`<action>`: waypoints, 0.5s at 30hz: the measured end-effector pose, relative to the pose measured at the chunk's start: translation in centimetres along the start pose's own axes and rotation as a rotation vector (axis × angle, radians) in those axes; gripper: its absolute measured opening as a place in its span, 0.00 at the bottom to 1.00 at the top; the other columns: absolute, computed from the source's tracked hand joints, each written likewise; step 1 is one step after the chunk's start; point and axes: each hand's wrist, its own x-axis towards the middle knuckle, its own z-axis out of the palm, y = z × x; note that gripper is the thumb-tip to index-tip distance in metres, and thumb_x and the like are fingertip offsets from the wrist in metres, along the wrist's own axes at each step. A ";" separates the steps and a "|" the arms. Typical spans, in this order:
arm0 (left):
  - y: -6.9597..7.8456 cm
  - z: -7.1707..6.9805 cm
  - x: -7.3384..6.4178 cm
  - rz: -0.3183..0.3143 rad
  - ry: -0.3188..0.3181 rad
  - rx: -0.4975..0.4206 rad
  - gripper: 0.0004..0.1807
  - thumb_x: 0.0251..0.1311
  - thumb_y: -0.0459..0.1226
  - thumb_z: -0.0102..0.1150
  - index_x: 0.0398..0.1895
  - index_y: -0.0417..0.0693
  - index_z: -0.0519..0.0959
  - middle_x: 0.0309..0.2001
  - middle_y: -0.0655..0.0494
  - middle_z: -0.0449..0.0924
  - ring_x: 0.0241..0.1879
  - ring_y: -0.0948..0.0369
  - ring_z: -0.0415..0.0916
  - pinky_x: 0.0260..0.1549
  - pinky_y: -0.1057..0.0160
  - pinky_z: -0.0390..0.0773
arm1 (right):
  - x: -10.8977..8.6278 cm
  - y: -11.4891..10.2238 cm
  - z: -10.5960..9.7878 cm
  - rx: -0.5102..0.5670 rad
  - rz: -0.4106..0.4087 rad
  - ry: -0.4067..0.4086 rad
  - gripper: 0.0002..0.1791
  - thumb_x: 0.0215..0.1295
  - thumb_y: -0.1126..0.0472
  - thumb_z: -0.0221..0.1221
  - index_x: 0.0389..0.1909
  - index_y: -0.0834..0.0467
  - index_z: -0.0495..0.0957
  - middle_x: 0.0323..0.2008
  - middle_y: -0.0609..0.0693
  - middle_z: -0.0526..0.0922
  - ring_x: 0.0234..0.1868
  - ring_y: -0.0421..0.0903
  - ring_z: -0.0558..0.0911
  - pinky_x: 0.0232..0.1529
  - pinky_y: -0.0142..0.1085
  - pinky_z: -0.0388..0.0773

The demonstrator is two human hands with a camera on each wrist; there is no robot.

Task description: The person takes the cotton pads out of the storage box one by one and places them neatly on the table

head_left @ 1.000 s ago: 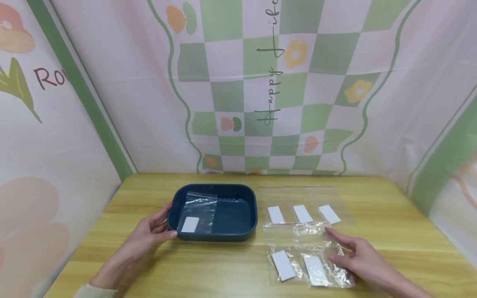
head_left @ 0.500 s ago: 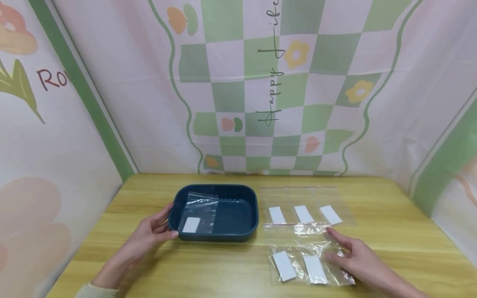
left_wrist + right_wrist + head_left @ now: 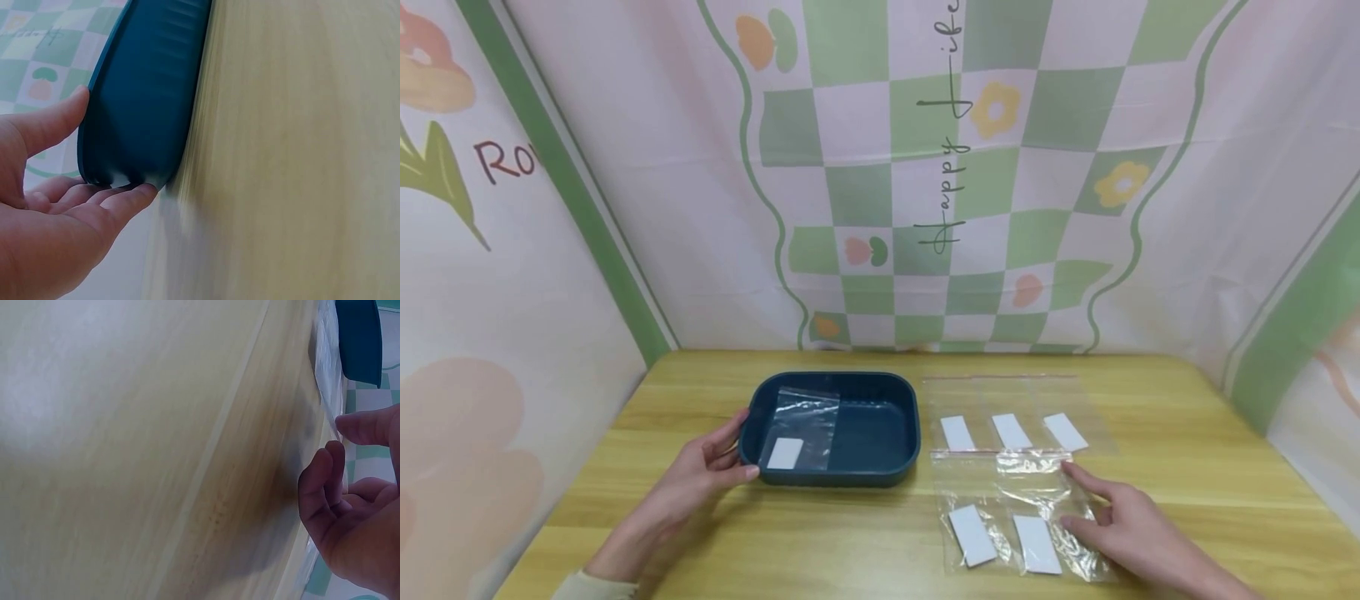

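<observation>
My left hand (image 3: 700, 475) holds the left end of a dark blue rectangular tray (image 3: 880, 478), thumb at its front corner and fingers along the end wall. Inside lies a clear zip bag with a white card (image 3: 786, 453). On the right, my right hand (image 3: 1131, 533) pinches the right edge of a clear zip bag (image 3: 1037, 483) holding a white card (image 3: 1037, 544). Its index fingertip is up near the bag's zip line. In the right wrist view, the thumb (image 3: 365, 428) meets the bag's edge above the curled fingers.
Left of the pinched bag lies another zip bag with a white card (image 3: 972, 536). Behind them, three more bagged cards (image 3: 1011, 432) form a row beside the tray. The wooden table (image 3: 820, 542) ends at a patterned cloth backdrop (image 3: 917, 292).
My right hand has shifted slightly to the right, and the bag it pinches has slid a little that way and straightened. The left hand and tray stay almost still.
</observation>
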 end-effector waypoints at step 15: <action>0.0 0.0 -0.1 0.007 -0.011 -0.022 0.49 0.64 0.25 0.68 0.83 0.37 0.50 0.81 0.38 0.47 0.74 0.36 0.58 0.63 0.61 0.77 | 0.0 0.1 0.1 -0.053 0.014 0.049 0.43 0.71 0.54 0.68 0.77 0.72 0.61 0.12 0.39 0.66 0.10 0.31 0.60 0.08 0.35 0.69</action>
